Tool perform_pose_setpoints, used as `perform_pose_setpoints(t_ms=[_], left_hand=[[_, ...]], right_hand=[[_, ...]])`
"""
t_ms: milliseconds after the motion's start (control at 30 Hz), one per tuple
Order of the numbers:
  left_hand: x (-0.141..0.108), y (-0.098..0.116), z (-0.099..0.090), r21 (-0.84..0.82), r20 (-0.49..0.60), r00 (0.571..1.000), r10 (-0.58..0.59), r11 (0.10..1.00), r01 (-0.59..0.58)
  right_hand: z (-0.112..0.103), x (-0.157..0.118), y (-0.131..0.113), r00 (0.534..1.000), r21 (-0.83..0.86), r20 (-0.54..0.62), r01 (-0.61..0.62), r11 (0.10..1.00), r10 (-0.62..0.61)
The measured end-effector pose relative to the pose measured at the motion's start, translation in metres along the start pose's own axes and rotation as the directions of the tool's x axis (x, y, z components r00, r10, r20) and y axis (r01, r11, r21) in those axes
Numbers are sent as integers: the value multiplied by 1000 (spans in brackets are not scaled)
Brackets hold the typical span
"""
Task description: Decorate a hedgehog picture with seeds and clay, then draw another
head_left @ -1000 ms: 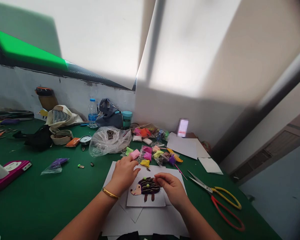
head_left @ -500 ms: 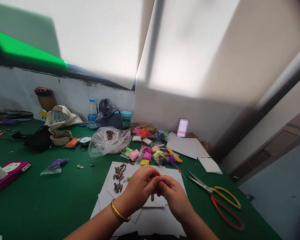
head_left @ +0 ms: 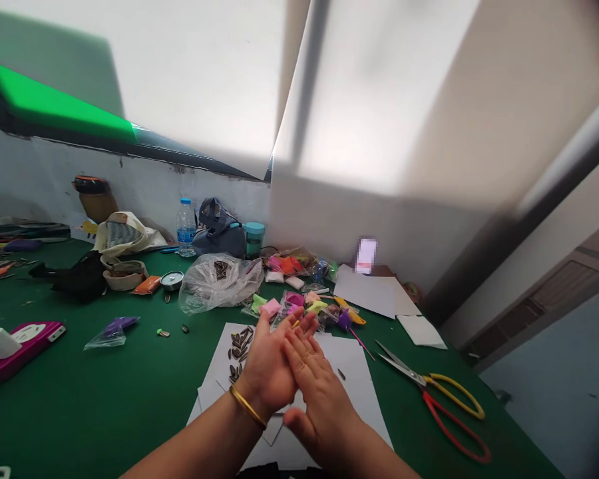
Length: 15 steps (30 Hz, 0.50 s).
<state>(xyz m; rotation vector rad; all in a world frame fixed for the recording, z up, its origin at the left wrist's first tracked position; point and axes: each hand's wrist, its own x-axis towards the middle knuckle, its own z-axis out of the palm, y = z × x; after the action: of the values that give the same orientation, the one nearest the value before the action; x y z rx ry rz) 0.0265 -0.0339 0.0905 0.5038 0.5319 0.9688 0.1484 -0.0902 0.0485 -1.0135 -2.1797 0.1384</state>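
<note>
My left hand (head_left: pixel 269 366), with a gold bangle (head_left: pixel 248 407) at its wrist, is turned palm up with its fingers stretched out. My right hand (head_left: pixel 322 392) lies flat across the left palm and fingers, its thumb held apart. Whether anything small sits between the palms is hidden. Both hands are above white paper sheets (head_left: pixel 367 406). Sunflower seeds (head_left: pixel 238 346) lie in a group on the paper left of my hands. A single seed (head_left: pixel 341 374) rests to their right.
Small packets of coloured clay (head_left: pixel 269 307) lie beyond the paper, beside a clear plastic bag (head_left: pixel 214 293). Large scissors (head_left: pixel 424 380) lie partly spread at the right. At the left are a purple clay packet (head_left: pixel 117 326) and a magenta power strip (head_left: pixel 34 336).
My hands have gone from fingertips pinched together to flat, with the right laid over the left palm. The lone seed at the right of the paper now shows.
</note>
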Motion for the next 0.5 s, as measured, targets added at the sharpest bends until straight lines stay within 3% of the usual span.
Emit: perform_pose_setpoints(t_ms=[100, 167, 267, 333, 400, 500], left_hand=[[8, -4, -7, 43, 9, 997, 82, 996, -83], [9, -20, -8, -2, 51, 998, 39, 999, -39], [3, -39, -2, -106, 144, 989, -33, 993, 49], [-1, -35, 3, -114, 173, 982, -80, 988, 100], [-3, -22, 3, -91, 193, 979, -71, 992, 90], [0, -8, 2, -58, 80, 995, 52, 997, -48]], right_hand=[[5, -4, -6, 988, -5, 56, 146, 989, -145], [1, -1, -5, 976, 2, 87, 198, 980, -198], [-13, 6, 5, 988, -47, 105, 116, 992, -110], [-20, 7, 12, 995, -98, 91, 35, 995, -26], [-21, 3, 14, 995, -118, 100, 30, 993, -18], [-13, -5, 9, 984, -66, 143, 121, 990, -110]])
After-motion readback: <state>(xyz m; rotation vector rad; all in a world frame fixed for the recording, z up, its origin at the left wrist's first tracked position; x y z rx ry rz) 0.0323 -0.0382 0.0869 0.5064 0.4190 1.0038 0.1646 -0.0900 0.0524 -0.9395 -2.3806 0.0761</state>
